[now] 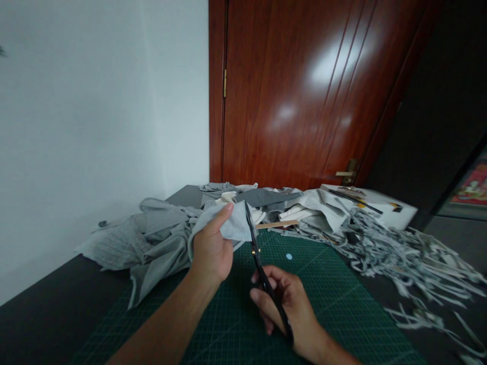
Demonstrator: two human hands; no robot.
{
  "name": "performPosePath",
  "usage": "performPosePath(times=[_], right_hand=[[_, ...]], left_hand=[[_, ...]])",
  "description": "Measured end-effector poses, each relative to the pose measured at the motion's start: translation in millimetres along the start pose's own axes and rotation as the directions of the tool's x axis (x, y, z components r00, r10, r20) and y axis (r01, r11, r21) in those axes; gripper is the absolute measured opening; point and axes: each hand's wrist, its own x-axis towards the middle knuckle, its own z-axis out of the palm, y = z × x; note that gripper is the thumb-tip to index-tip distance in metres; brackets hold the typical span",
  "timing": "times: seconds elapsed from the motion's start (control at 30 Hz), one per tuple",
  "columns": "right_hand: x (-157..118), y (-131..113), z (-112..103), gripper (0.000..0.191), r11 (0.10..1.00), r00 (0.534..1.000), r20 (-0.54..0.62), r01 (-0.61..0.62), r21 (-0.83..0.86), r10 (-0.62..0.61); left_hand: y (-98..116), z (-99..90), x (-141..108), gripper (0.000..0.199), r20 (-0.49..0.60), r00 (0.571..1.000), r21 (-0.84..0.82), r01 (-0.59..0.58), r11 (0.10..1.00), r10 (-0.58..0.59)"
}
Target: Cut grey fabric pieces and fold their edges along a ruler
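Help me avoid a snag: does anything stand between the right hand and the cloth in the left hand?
Only the scissors that the right hand holds, their blades at the edge of the cloth in the left hand; nothing else visible.

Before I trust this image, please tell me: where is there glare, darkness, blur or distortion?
Head view: bright glare patches on the red-brown door; the dark panel at right loses detail; the cut strips look somewhat smeared; the wide lens seems to tilt the door's right side. The scissors remain readable.
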Motion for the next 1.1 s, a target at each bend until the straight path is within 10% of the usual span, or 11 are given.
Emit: performPosePath(times=[0.8, 1.1], right_hand=[[-5, 6, 4, 0.045, 0.999, 0.998, 0.055, -0.011, 0.043, 0.008], [-4, 5, 4, 0.044, 0.999, 0.999, 0.044, -0.015, 0.043, 0.014]], left_hand=[[7, -15.1, -6, 0.066, 0.197, 0.979, 0.011, -0.051, 0.999, 0.048], [4, -21.0, -5, 0.056, 0.222, 0.974, 0.110, 0.016, 0.994, -0.040]])
